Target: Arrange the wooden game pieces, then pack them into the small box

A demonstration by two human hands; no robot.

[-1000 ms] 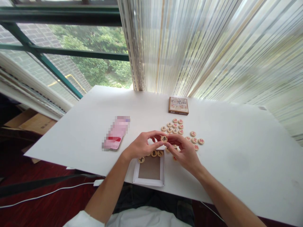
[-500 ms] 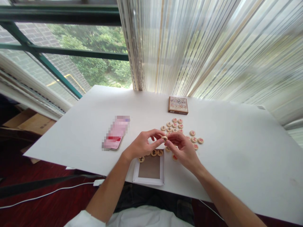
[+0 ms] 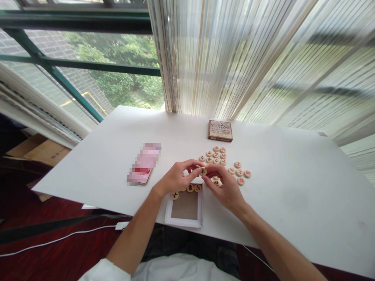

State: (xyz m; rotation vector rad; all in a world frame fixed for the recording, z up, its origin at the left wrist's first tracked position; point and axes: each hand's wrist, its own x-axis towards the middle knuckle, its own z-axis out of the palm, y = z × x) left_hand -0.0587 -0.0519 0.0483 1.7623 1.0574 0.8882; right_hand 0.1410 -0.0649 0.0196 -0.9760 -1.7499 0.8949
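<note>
Between the fingertips of both hands is a round xiangqi piece (image 3: 202, 171) with a black character facing up. My left hand (image 3: 183, 175) pinches its left side, and my right hand (image 3: 222, 183) grips its right side. Below them lies a shallow white box tray (image 3: 200, 212) with a brown bottom. Several black-marked pieces sit along its far side, among them one at the left corner (image 3: 175, 195) and one at the right (image 3: 198, 188). Part of that row is hidden by my left hand. Loose pieces with black and red characters, such as a red one (image 3: 247, 174), lie beyond and right of my hands.
A printed box lid (image 3: 220, 130) lies at the back of the white table (image 3: 293, 187). To the left is a pink-screened phone (image 3: 145, 164), blurred out in blocks. Striped curtains (image 3: 199, 58) hang along the window behind. Cardboard boxes (image 3: 43, 150) stand on the floor at left.
The piece in my fingers has turned so its character faces up more plainly. My right fingers have shifted slightly, and more loose pieces show beside them.
</note>
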